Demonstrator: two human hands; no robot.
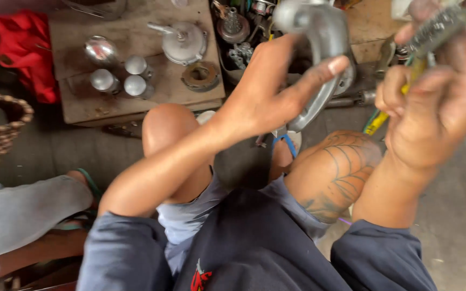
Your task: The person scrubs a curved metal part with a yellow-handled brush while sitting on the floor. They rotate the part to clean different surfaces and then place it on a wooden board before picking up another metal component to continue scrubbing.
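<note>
While the left hand (276, 91) grips a grey casting (324, 48), the right hand (438, 102) clenches, seemingly, a yellow-handled tool (384, 116).

No packages, labels, signs or screens.

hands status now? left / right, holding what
Left hand: closed on a curved grey metal part.
Right hand: closed on a yellow-handled tool with a blurred metal head.
</note>
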